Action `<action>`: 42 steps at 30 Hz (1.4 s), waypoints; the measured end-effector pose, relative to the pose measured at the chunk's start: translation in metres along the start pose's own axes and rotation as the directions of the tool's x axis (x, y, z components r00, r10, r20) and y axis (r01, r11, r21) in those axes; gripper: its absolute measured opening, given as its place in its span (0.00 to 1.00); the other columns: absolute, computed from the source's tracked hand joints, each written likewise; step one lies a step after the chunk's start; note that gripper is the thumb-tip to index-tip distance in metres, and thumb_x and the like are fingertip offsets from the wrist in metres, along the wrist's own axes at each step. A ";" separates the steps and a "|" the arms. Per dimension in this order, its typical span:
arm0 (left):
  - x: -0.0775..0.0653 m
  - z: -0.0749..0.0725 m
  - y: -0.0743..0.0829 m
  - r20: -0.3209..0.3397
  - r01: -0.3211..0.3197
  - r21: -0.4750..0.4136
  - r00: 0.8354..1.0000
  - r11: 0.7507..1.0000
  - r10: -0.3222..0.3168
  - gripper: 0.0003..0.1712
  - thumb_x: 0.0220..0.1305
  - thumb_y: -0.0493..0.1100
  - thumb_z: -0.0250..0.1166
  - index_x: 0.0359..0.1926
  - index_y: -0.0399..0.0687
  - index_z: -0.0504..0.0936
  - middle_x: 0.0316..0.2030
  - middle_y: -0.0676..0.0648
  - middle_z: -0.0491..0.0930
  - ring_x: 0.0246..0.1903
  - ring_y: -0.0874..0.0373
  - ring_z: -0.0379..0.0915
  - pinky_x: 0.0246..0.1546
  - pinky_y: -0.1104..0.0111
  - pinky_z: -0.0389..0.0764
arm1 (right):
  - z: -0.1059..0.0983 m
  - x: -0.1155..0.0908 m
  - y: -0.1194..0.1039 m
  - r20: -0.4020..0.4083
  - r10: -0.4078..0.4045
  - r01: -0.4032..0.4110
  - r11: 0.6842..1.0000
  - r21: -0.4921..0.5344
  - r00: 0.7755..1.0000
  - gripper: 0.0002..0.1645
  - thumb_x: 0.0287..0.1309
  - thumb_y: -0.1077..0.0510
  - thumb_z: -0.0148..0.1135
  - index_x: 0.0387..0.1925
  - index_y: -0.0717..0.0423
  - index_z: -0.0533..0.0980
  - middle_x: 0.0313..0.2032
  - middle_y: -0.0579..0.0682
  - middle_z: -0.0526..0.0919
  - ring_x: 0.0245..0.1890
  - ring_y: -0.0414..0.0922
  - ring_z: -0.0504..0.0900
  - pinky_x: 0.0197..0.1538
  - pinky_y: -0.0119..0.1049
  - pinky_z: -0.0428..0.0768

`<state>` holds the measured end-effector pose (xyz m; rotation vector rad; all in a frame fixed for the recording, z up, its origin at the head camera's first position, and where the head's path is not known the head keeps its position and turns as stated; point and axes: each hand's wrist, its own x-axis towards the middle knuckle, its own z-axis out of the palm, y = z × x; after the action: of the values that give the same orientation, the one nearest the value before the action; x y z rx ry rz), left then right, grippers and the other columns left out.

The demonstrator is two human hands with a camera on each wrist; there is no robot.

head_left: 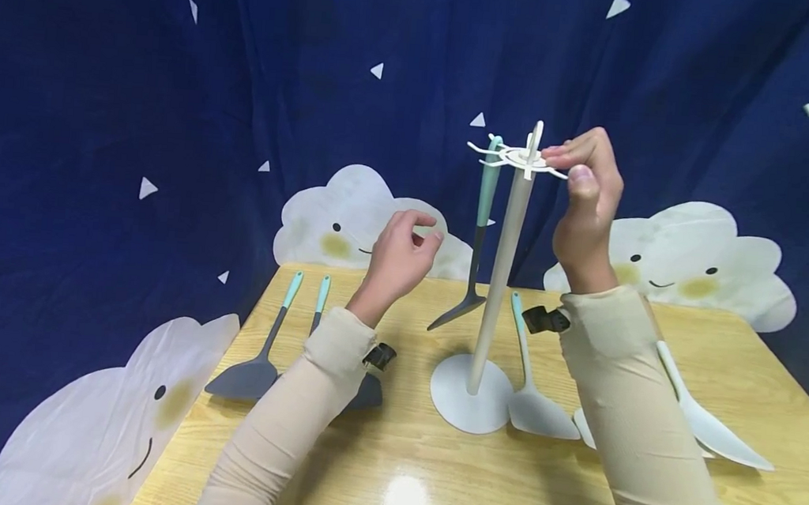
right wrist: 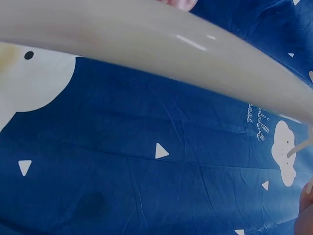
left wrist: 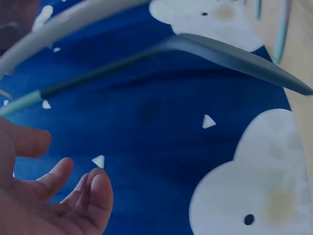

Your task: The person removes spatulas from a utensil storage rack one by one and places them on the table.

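Observation:
A white utensil stand (head_left: 506, 268) rises from a round base, with a ring of hooks at its top. From a hook on its left side hangs a dark grey turner (head_left: 476, 266) with a mint handle, its head above the table. My right hand (head_left: 589, 208) is at the ring, fingertips on its right edge, thumb beside a hook, pinching that hook. Left of the hanging turner, my left hand (head_left: 404, 256) is held in the air with loosely bent fingers and nothing in it. In the left wrist view, the turner (left wrist: 220, 56) passes above the left hand's fingers (left wrist: 100, 193).
On the table (head_left: 430, 476), a dark turner (head_left: 252, 375) lies at left, and another dark utensil (head_left: 368, 392) is partly behind my left arm. Right of the base lie a pale turner (head_left: 538, 412) and a pale spatula (head_left: 718, 436). My right sleeve partly covers another pale utensil (head_left: 583, 427).

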<state>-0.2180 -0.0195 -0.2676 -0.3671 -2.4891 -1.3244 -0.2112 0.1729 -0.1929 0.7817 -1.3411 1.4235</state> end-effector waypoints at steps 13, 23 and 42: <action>-0.004 0.001 0.015 -0.120 -0.216 -0.170 0.973 0.962 0.197 0.15 0.67 0.44 0.58 0.51 0.45 0.79 0.53 0.46 0.76 0.40 0.53 0.78 0.39 0.68 0.77 | -0.004 0.002 -0.001 -0.012 -0.010 0.010 1.000 -0.005 1.000 0.20 0.53 0.43 0.47 0.24 0.52 0.77 0.29 0.38 0.77 0.36 0.36 0.76 0.49 0.29 0.69; -0.003 0.003 0.017 -0.036 -0.166 -0.184 0.986 0.969 0.162 0.15 0.68 0.44 0.58 0.53 0.48 0.78 0.55 0.48 0.76 0.42 0.55 0.77 0.40 0.68 0.78 | -0.003 0.004 0.000 -0.002 -0.017 0.017 1.000 -0.012 1.000 0.24 0.53 0.39 0.49 0.24 0.54 0.77 0.30 0.38 0.77 0.36 0.35 0.76 0.50 0.30 0.69; 0.016 0.024 0.045 0.079 -0.158 -0.148 0.982 0.976 0.171 0.31 0.72 0.45 0.52 0.74 0.48 0.62 0.71 0.48 0.68 0.70 0.53 0.63 0.69 0.56 0.69 | -0.006 0.006 0.010 0.009 -0.051 0.051 0.999 -0.017 0.999 0.32 0.54 0.35 0.50 0.23 0.61 0.76 0.30 0.37 0.77 0.36 0.36 0.76 0.47 0.29 0.70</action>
<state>-0.2198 0.0260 -0.2404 -0.6657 -2.3827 -1.4478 -0.2213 0.1807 -0.1918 0.8059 -1.3287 1.3688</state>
